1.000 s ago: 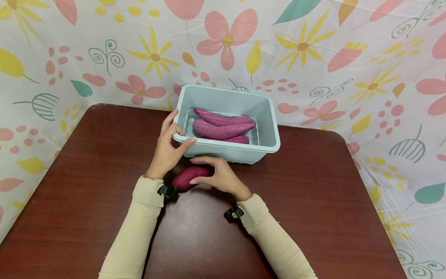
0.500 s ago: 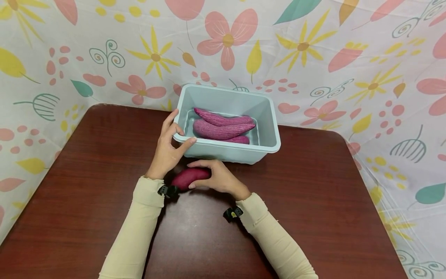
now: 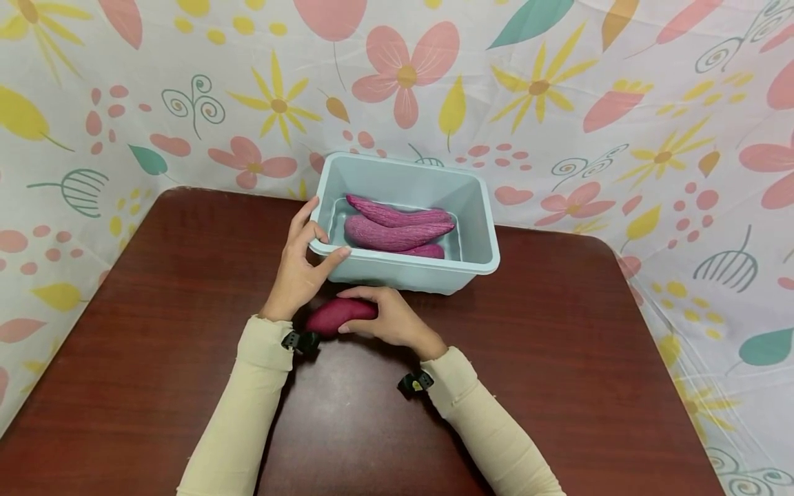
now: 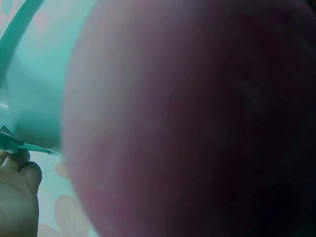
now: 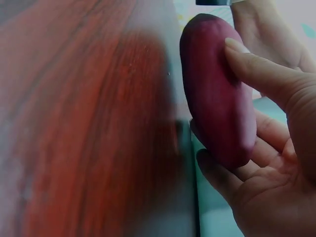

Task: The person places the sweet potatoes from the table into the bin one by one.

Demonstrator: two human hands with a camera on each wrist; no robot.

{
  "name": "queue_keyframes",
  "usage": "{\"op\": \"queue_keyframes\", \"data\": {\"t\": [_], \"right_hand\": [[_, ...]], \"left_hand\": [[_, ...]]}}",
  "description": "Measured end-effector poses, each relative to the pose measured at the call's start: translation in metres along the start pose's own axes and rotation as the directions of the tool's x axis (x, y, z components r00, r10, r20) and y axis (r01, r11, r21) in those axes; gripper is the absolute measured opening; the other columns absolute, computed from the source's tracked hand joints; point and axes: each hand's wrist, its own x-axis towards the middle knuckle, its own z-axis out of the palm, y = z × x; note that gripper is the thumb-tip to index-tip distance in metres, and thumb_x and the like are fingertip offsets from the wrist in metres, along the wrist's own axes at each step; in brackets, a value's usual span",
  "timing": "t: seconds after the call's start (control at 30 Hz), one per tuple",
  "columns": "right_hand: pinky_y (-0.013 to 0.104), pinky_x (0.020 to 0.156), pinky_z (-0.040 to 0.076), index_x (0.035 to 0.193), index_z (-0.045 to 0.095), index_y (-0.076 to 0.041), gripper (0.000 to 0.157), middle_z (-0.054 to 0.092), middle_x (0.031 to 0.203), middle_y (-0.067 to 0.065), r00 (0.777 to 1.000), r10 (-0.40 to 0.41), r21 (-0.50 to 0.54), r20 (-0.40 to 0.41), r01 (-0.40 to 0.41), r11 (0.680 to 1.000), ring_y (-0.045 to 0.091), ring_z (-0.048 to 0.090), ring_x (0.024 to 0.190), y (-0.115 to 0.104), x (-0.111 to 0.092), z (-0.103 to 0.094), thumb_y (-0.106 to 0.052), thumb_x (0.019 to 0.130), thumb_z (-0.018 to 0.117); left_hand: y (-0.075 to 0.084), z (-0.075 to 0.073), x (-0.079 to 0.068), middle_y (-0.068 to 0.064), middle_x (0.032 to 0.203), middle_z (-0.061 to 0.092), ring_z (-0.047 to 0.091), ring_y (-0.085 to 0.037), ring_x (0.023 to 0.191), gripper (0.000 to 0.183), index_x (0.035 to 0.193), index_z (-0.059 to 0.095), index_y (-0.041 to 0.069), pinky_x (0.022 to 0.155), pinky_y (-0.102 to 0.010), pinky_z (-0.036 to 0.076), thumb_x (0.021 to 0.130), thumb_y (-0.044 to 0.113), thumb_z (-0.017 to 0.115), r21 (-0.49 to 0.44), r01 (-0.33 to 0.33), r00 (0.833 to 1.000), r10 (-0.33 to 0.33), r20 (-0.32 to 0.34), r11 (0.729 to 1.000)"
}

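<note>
In the head view my left hand grips the front left corner of a pale blue plastic bin, its thumb on the front rim. My right hand holds a smooth purple-red sweet potato low over the table, just in front of the bin; whether it touches the wood I cannot tell. The right wrist view has the thumb on one side of the sweet potato and fingers behind it. Its blurred near end fills most of the left wrist view. Three wrinkled, long purple vegetables lie inside the bin.
A dark brown wooden table spreads out on both sides of the bin. Behind it hangs a white cloth with printed flowers and leaves, close to the bin's back wall. Black wrist cameras sit at both cuffs.
My right thumb and fingers have come down around the sweet potato, which has shifted very slightly to the right. The left hand and the bin have stayed in place.
</note>
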Motion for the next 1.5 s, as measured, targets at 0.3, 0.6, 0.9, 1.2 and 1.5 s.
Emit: {"op": "queue_keyframes", "data": {"t": [0.3, 0.6, 0.9, 1.2, 1.5], "right_hand": [[0.025, 0.089, 0.05, 0.126, 0.07, -0.02, 0.046, 0.073, 0.12, -0.005, 0.996, -0.036, 0.02, -0.08, 0.038, 0.999, 0.007, 0.064, 0.104, -0.004, -0.012, -0.008, -0.035, 0.084, 0.083], [0.026, 0.093, 0.051, 0.126, 0.069, -0.023, 0.043, 0.073, 0.119, -0.007, 0.988, -0.067, 0.044, -0.14, 0.074, 0.996, 0.006, 0.065, 0.106, -0.01, -0.02, -0.018, -0.035, 0.086, 0.08], [0.028, 0.097, 0.051, 0.128, 0.068, -0.022, 0.045, 0.072, 0.12, -0.006, 0.973, -0.134, 0.023, -0.186, 0.14, 0.99, 0.008, 0.066, 0.108, -0.022, -0.027, -0.035, -0.033, 0.087, 0.08], [0.025, 0.089, 0.052, 0.131, 0.066, -0.027, 0.047, 0.071, 0.12, -0.009, 0.965, -0.152, 0.07, -0.215, 0.17, 0.983, 0.008, 0.065, 0.105, -0.043, -0.037, -0.049, -0.033, 0.086, 0.081], [0.025, 0.084, 0.054, 0.134, 0.064, -0.021, 0.049, 0.071, 0.119, -0.009, 0.969, -0.129, 0.137, -0.209, 0.16, 0.978, 0.009, 0.065, 0.101, -0.05, -0.04, -0.068, -0.026, 0.088, 0.08]], "left_hand": [[0.016, 0.0, -0.001, -0.014, 0.166, 0.024, 0.023, -0.032, 0.154, 0.028, 0.09, 0.045, -0.002, 0.109, -0.057, 0.031, 0.089, 0.005, 0.073, -0.018, 0.026, 1.0, -0.025, 0.008, 1.0], [0.039, -0.003, -0.004, -0.019, 0.164, 0.026, 0.024, -0.033, 0.154, 0.028, 0.09, 0.045, -0.003, 0.11, -0.058, 0.03, 0.09, 0.005, 0.072, -0.024, 0.014, 1.0, -0.014, 0.005, 1.0], [0.037, -0.002, -0.003, -0.02, 0.164, 0.026, 0.025, -0.033, 0.153, 0.029, 0.09, 0.045, -0.004, 0.109, -0.058, 0.03, 0.089, 0.004, 0.073, -0.025, -0.002, 1.0, 0.002, 0.002, 1.0], [0.041, -0.004, -0.003, -0.018, 0.164, 0.026, 0.024, -0.032, 0.153, 0.029, 0.089, 0.045, -0.004, 0.111, -0.057, 0.03, 0.088, 0.003, 0.073, -0.027, 0.022, 1.0, -0.022, -0.006, 0.999], [0.005, 0.001, 0.0, -0.002, 0.166, 0.026, 0.027, -0.022, 0.153, 0.033, 0.09, 0.046, 0.002, 0.108, -0.053, 0.034, 0.087, 0.01, 0.078, -0.014, -0.004, 1.0, 0.004, -0.016, 1.0]]}}
